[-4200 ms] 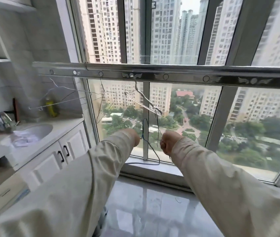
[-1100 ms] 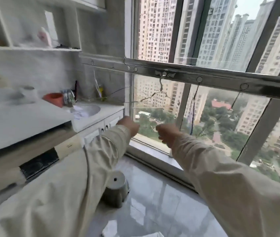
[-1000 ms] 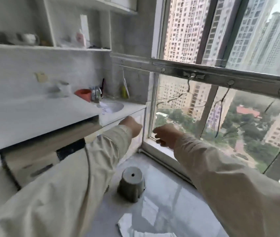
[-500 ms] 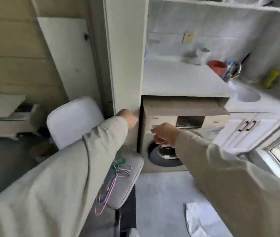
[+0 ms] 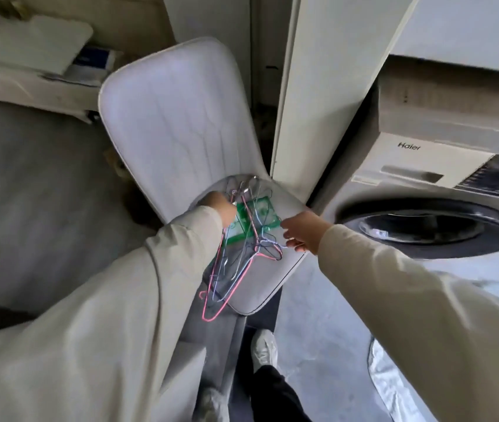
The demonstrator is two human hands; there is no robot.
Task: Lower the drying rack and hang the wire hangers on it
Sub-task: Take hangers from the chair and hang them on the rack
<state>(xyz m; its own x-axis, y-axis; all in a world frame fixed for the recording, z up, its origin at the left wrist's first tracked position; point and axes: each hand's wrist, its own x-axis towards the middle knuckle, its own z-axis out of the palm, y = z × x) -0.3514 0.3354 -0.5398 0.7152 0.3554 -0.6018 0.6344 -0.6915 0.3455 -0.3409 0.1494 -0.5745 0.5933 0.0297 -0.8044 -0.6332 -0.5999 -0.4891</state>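
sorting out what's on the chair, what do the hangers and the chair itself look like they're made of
Hangers: thin bent wire, apparently metal with a coloured coating, seen in pink, blue and dark strands tangled together.
Chair: pale grey padded upholstery, smooth with stitched seams on the back; leatherette or fabric, the blur leaves it open.

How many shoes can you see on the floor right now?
2. One light shoe sits below the chair seat's front edge; the other shoe is at the bottom edge, partly cut off.
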